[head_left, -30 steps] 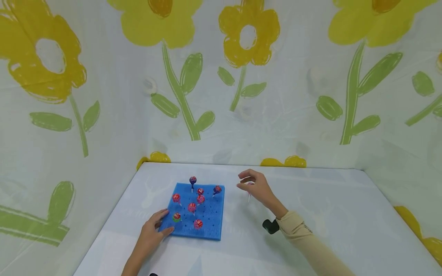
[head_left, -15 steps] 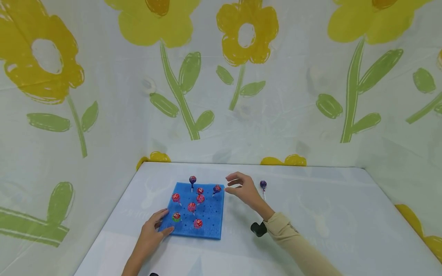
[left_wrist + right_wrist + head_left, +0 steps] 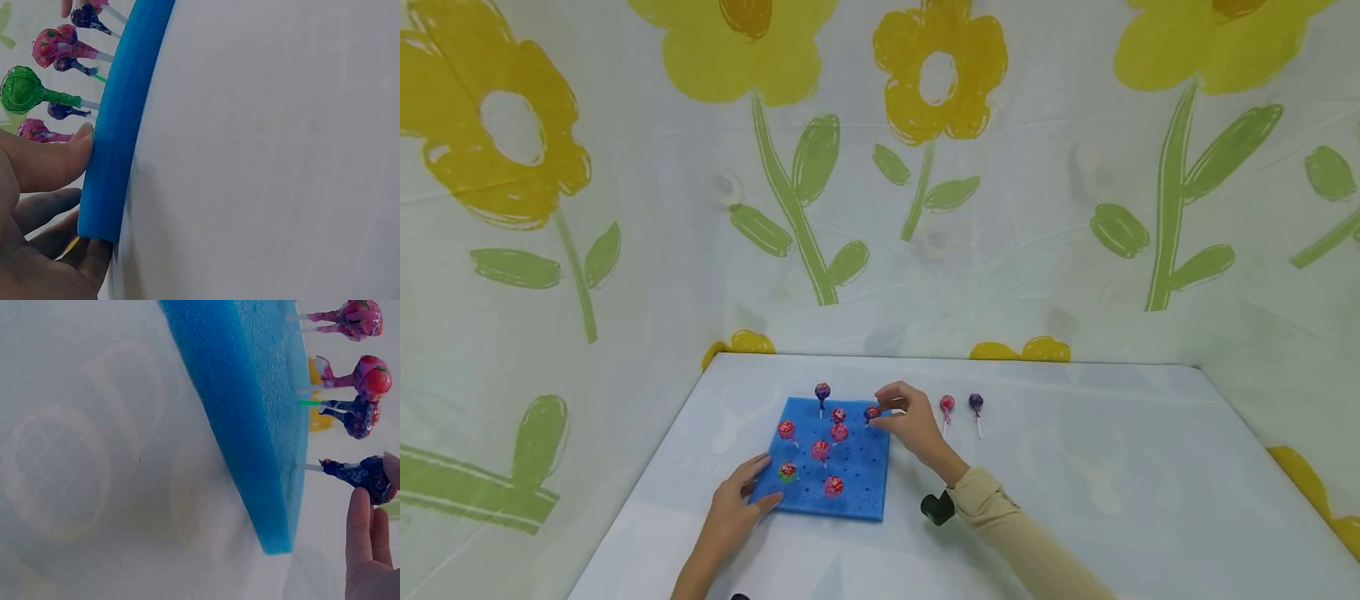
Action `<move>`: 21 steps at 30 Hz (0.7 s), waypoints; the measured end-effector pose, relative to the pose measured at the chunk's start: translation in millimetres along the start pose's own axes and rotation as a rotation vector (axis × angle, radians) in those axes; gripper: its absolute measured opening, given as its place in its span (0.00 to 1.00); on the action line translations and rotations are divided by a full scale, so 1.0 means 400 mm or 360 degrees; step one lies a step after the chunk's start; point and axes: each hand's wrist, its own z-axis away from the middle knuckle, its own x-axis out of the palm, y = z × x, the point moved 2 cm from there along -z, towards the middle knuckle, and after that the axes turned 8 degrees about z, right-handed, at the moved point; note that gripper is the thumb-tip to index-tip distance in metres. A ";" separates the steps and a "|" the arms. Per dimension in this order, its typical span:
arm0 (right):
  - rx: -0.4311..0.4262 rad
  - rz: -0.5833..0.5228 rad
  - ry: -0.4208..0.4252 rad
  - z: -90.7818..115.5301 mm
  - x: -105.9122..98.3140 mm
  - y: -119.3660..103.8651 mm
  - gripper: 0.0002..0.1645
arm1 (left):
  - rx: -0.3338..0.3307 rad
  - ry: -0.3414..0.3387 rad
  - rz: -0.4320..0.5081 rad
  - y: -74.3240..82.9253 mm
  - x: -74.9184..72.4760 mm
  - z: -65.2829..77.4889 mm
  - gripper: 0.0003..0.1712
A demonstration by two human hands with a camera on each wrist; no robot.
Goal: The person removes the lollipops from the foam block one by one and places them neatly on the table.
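Lollipop (image 3: 870,412) at lower centre of the frame is being pinched by right grip (image 3: 920,427), left grip (image 3: 733,498) holding foam (image 3: 861,502); next move is likely calling for straight pulling.

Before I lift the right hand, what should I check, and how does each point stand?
1. Right hand on the dark lollipop: ok, thumb and fingers are at its wrapped head.
2. Grip firm enough to pull: cannot tell.
3. Stick free of the foam: not ok, it stands in the blue board.
4. Left hand steadying the board: ok, it holds the near left corner.
5. Loose lollipops apart from the board: ok, the pink one and the purple one lie on the table to its right.
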 end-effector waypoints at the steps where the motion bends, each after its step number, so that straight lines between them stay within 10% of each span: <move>1: 0.0008 -0.0001 0.0004 -0.001 0.005 0.002 0.19 | 0.0000 0.0002 -0.0001 0.001 0.000 0.001 0.35; 21: -0.0057 0.0058 0.0066 -0.012 0.063 0.030 0.16 | 0.0006 0.0021 -0.0006 0.001 0.003 0.000 0.35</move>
